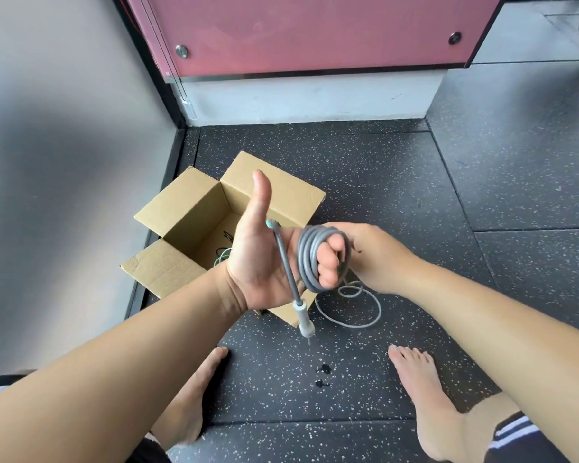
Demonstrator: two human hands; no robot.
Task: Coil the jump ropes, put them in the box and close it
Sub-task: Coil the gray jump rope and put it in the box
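A grey jump rope is wound in several loops round the curled fingers of my left hand, whose palm faces up with the thumb raised. The rope's grey handle lies across that palm and sticks out below it. My right hand grips the rope beside the coil. The loose end of the rope trails in loops on the floor below. An open cardboard box sits on the floor behind my left hand, flaps spread. Another rope lies inside it, partly hidden by my wrist.
The floor is dark speckled rubber matting. A grey wall runs close on the left, touching the box's side. A pink panel on a white base stands behind. My bare feet stand near the bottom edge.
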